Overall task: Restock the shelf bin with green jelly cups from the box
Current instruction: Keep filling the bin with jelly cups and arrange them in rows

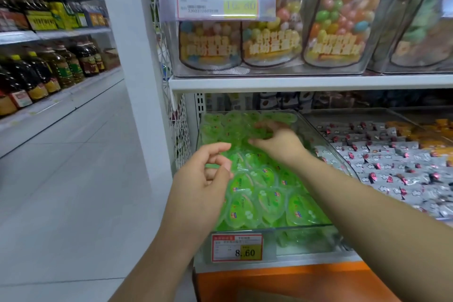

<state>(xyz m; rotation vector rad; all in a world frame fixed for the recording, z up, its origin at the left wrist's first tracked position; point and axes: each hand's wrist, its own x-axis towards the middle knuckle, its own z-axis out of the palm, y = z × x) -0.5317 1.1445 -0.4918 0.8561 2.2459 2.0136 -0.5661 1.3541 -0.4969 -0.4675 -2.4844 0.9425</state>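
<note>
Green jelly cups fill the clear shelf bin. My right hand lies over the bin's far half, fingers bent onto the cups there; I cannot tell whether it grips one. My left hand hovers above the bin's near left corner, fingers loosely curled, empty.

Blurred right hand amid the rear jelly cups

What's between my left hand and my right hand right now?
Green jelly cups lying in the clear bin fill the gap between left hand and right hand, per the head view.
</note>
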